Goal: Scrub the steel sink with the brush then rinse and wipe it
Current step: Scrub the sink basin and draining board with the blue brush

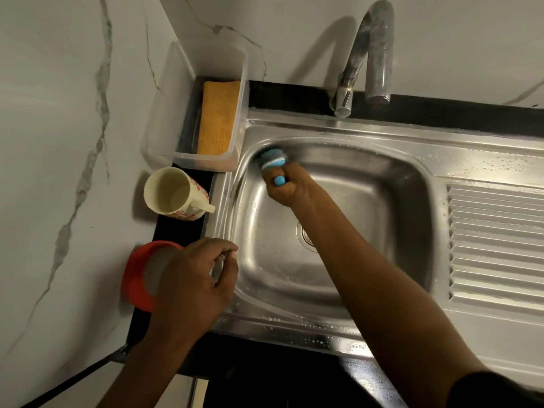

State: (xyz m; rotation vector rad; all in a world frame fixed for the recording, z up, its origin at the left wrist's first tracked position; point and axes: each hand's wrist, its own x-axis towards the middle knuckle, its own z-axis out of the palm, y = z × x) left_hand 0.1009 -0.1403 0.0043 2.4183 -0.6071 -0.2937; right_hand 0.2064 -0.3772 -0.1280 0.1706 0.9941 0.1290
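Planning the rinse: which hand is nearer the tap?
Right. The right hand holds the brush in the far corner of the sink, before the tap; the left hand is at the near rim.

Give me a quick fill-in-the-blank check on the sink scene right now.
1. The right hand grips a blue ____.
2. Its head touches the far-____ corner of the sink basin.
3. The clear container holds an ____ sponge.
Missing words: brush; left; orange.
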